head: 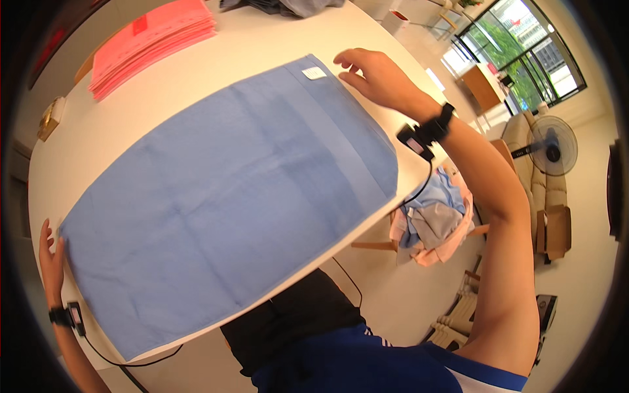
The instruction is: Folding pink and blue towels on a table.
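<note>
A blue rectangular cloth, seemingly a pillowcase point(211, 191), lies spread nearly flat on the white table point(275, 37), with faint creases and a lighter band near its right end. A small white label point(314, 73) shows at its top right corner. Beside that corner, my right hand point(366, 73) is raised with fingers curved and apart, holding nothing. At the cloth's far left corner is my left hand point(51, 255), fingers apart; its thumb is close to the edge, and I cannot tell if it touches. Both wrists wear black straps with small cabled devices.
A stack of pink folded cloths or packets point(152, 46) sits at the table's upper left, near a small gold-and-white box point(51, 119). Grey fabric point(290, 6) lies at the far edge. Crumpled cloths point(435, 216) fill a chair at right; a fan point(550, 146) stands beyond.
</note>
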{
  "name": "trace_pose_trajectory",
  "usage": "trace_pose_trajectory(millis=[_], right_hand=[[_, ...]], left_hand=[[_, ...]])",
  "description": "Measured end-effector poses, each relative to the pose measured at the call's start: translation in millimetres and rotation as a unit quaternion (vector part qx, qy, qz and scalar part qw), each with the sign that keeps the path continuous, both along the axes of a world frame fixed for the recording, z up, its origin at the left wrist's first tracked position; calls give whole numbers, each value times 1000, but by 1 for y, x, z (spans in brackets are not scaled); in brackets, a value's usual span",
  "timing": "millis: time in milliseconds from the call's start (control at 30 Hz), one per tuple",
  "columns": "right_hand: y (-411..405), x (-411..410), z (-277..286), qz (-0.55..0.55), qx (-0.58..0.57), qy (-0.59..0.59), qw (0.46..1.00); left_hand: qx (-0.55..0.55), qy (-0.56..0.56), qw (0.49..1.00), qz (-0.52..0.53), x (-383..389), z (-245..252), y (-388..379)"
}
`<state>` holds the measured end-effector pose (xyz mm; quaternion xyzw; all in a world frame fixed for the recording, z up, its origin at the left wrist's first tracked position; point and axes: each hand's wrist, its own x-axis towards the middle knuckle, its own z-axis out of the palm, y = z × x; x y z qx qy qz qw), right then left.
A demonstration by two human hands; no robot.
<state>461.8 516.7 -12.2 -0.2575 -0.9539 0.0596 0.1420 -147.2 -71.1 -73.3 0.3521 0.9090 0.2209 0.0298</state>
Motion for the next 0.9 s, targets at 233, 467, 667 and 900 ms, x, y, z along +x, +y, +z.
trace_pose_trajectory(millis=[233, 467, 667, 900], right_hand=[[-142, 118, 0, 38, -27, 104, 993], [-170, 134, -43, -20, 98, 99, 990], [-157, 130, -61, -11, 211, 169, 963], [-149, 145, -67, -10, 219, 163, 962]], left_hand=[[-154, 81, 973, -148, 210, 42, -38], [-121, 53, 985, -113, 297, 14, -64], [-111, 82, 986, -95, 300, 5, -69], [-118, 79, 986, -81, 297, 8, -73]])
